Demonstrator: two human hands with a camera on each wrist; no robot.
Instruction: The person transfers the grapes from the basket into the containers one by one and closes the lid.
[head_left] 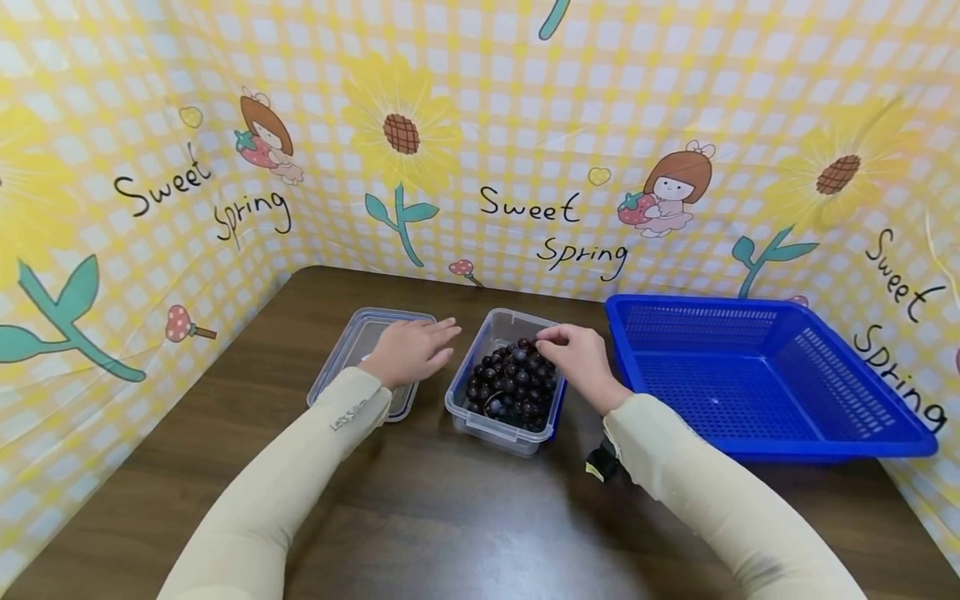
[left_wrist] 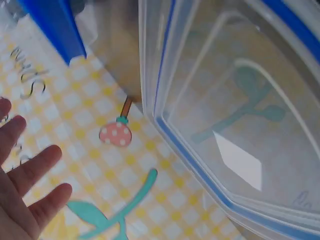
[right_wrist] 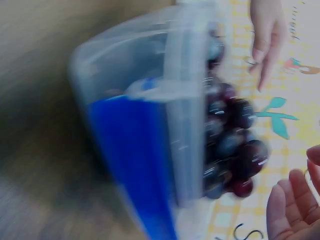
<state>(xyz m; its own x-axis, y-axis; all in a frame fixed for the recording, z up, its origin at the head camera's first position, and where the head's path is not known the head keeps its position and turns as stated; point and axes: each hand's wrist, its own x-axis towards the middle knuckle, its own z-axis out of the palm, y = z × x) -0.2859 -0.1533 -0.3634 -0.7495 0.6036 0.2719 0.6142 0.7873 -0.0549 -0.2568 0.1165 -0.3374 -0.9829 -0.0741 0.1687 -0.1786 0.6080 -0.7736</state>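
A clear plastic food box with a blue side latch stands mid-table. Dark purple grapes fill it and, in the right wrist view, bulge above its rim. My right hand hovers at the box's far right corner, beside the grapes. In the right wrist view its fingers bend loosely, a gap shows below the thumb, and no grape is seen between them. My left hand, fingers extended, is over the clear lid, which has a blue seal. Whether that hand touches the lid cannot be told.
A large blue plastic basket with perforated walls stands on the right of the brown wooden table. A small black object shows under my right wrist. A yellow checked cloth hangs behind and at both sides.
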